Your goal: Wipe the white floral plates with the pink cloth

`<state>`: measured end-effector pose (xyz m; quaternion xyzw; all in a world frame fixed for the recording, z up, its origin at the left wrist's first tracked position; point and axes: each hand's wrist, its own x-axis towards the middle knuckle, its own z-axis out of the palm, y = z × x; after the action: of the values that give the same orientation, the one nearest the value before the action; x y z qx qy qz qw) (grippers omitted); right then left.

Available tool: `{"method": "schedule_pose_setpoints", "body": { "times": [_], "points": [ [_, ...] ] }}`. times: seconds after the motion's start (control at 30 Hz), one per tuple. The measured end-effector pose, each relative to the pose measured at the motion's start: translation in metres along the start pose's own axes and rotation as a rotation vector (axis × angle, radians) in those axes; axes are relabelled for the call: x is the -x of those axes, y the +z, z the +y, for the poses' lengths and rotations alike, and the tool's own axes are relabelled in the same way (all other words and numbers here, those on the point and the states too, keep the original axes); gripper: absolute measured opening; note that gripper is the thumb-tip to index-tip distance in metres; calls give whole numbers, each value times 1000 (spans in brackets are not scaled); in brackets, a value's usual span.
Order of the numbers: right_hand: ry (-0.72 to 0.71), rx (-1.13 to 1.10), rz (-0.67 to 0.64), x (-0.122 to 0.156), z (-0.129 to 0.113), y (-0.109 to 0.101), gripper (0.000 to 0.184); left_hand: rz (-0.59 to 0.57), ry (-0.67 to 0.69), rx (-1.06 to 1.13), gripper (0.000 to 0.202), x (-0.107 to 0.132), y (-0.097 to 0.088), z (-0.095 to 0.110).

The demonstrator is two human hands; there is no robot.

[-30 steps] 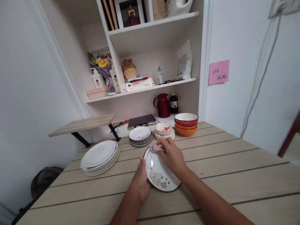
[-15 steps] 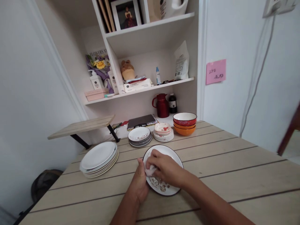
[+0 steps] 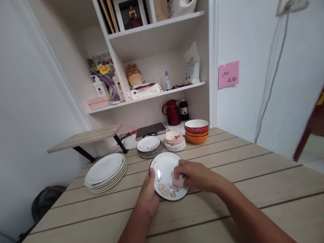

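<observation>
Plate [image 3: 164, 168], floral and glazed, sits tilted on the table [image 3: 227, 189]. My left hand [image 3: 149, 195] grips its left rim; my right hand [image 3: 196, 175] presses a cloth [image 3: 178, 182] onto its face. I judge it stiff, slippery and breakable, best held by the rim.

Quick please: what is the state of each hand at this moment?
Left hand: closed on the rim of the floral plate, holding it tilted.
Right hand: closed on a small cloth, pressed on the plate.
</observation>
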<state>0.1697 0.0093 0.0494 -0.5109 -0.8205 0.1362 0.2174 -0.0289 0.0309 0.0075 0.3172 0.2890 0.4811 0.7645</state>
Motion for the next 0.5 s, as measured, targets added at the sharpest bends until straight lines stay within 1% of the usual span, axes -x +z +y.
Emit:
{"method": "schedule_pose_setpoints", "body": {
  "times": [0.07,0.1,0.13,0.17,0.27,0.33,0.4,0.5],
  "points": [
    [125,53,146,-3,6,-2,24,26,0,11,63,1,1,1],
    [176,69,190,-4,8,-1,25,35,4,13,62,1,1,1],
    [208,83,202,-6,10,0,27,39,5,14,62,1,1,1],
    [220,100,186,-6,10,2,27,36,2,14,61,1,1,1],
    [165,167,86,-7,4,12,26,7,-15,20,59,-1,-1,-1],
    [94,173,65,-9,-4,21,27,-11,-19,31,58,-2,-2,-2],
    [42,127,103,-14,-12,30,29,-26,-10,44,58,-3,-3,-2],
    [18,63,210,-26,-23,39,27,-45,9,47,59,-5,-2,-2]
  ]
}}
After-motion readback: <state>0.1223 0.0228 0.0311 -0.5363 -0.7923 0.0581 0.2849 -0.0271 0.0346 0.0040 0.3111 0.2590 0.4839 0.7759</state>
